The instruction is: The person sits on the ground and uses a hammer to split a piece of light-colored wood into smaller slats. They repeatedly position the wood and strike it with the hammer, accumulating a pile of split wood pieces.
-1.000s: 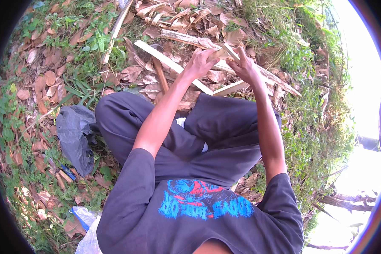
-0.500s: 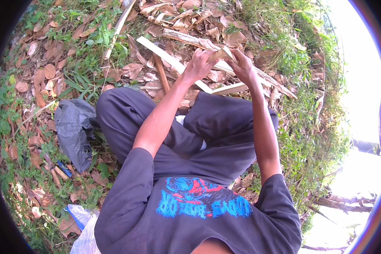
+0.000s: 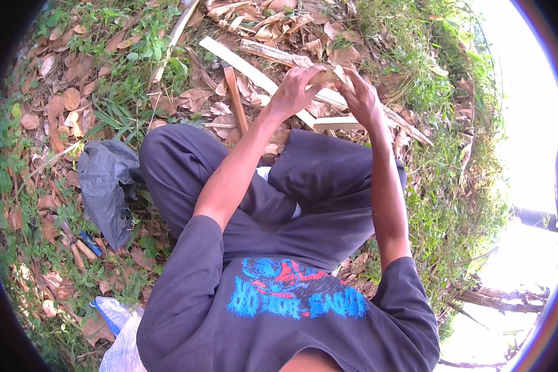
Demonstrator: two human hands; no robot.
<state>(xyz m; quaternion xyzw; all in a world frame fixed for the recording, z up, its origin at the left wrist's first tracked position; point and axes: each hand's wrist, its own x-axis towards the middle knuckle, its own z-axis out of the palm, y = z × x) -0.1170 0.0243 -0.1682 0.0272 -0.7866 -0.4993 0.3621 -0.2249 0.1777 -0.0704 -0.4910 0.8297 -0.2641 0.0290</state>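
Observation:
I sit cross-legged on leafy ground in dark trousers and a dark printed shirt. My left hand [image 3: 296, 92] and my right hand [image 3: 361, 98] are raised in front of my knees, close together. Both pinch a small pale piece of wood or dry husk [image 3: 326, 75] between their fingertips. Its exact shape is hard to make out. Just beyond my hands lie long pale wooden strips [image 3: 248, 67] among dry brown leaves. One shorter strip [image 3: 336, 123] lies under my right hand.
A crumpled black plastic bag [image 3: 105, 186] lies on the grass by my left knee. A clear and blue plastic bag [image 3: 119, 335] sits behind my left hip. Dry leaves [image 3: 62, 105] and grass [image 3: 440, 204] cover the ground. A fallen branch [image 3: 502, 299] lies at the right.
Both hands stay together on the small pale piece, shifting only slightly. The view has tilted a little; the leaves and strips sit a bit lower in the picture.

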